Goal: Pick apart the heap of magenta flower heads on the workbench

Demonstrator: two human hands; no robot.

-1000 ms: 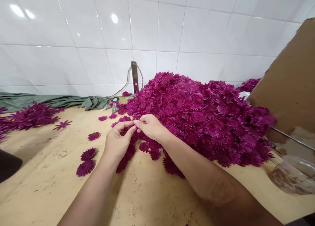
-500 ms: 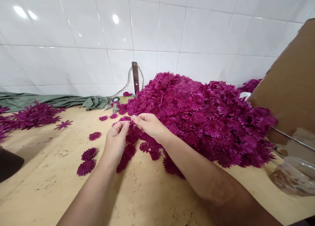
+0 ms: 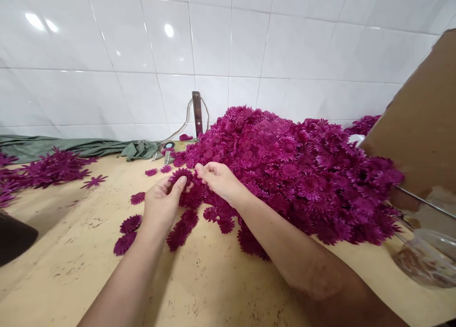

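Observation:
My left hand (image 3: 161,201) pinches a magenta fabric flower (image 3: 182,173) between thumb and fingers, the petals spread beyond the thumb tip. Just to its right, my right hand (image 3: 221,184) is closed in a pinch; whatever is between those fingertips is too small to make out. A large heap of similar magenta flowers (image 3: 299,175) rises behind and to the right of my right hand. Below the hands, more flowers (image 3: 183,229) lie in a short overlapping row on the table (image 3: 206,289). A couple of loose flowers (image 3: 131,223) sit left of my left wrist.
Flat star-shaped magenta petal pieces (image 3: 53,170) are piled at the left, by a green cloth (image 3: 96,147) along the tiled wall (image 3: 117,99). A cardboard box (image 3: 420,122) leans at the right, above a clear plastic tub (image 3: 427,260). A dark object (image 3: 14,236) juts in at left.
My hands have moved slightly apart. The flower in my left hand now shows more fully, turned face up, and my right fingertips have drawn a little right of it.

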